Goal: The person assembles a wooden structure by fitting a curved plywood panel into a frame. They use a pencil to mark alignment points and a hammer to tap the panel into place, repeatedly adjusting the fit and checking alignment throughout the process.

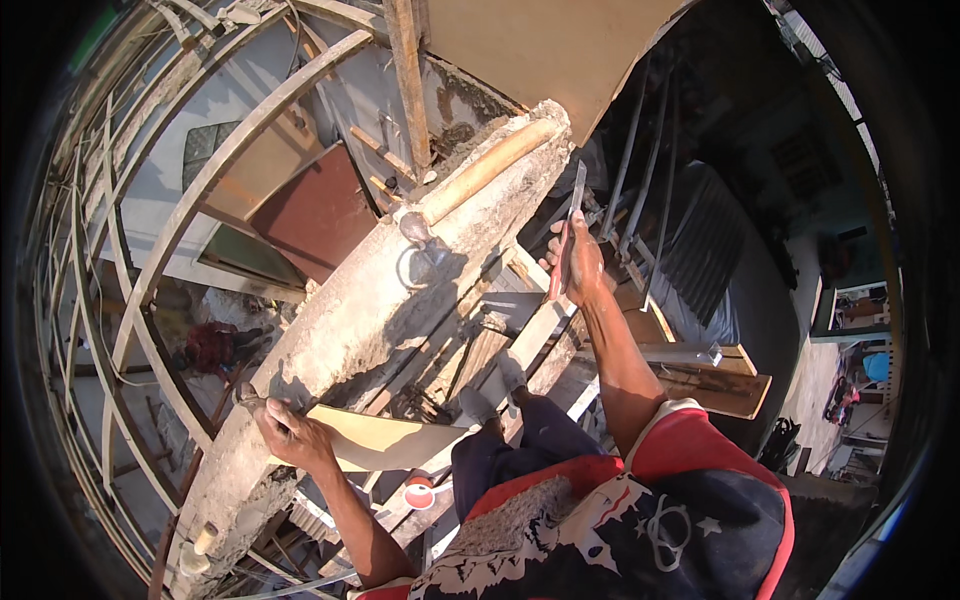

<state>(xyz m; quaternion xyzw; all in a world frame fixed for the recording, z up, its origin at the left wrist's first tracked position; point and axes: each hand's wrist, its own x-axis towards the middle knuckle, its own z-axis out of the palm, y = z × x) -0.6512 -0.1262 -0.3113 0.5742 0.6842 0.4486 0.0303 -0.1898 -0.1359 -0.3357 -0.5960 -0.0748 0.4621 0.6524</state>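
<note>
My left hand [292,437] is closed on the end of a pale yellow, thin sheet strip [395,440], which stretches right toward my legs. That hand is at the near left part of a rough concrete beam [330,335]. To the right of the beam's far end, my right hand [580,262] is wrapped round a red-handled knife [565,245], its narrow blade pointing away from me. A hammer [490,170] with a thick wooden handle lies along the beam top. Beside its head is a pale ring-shaped thing [408,268].
Bent wooden strips [200,190] arch along the left, above a drop. A person in red [210,343] appears down there. Planks [540,335] lie around my feet. A red-and-white round object [420,493] rests near my legs. Corrugated sheets [705,235] stand at right.
</note>
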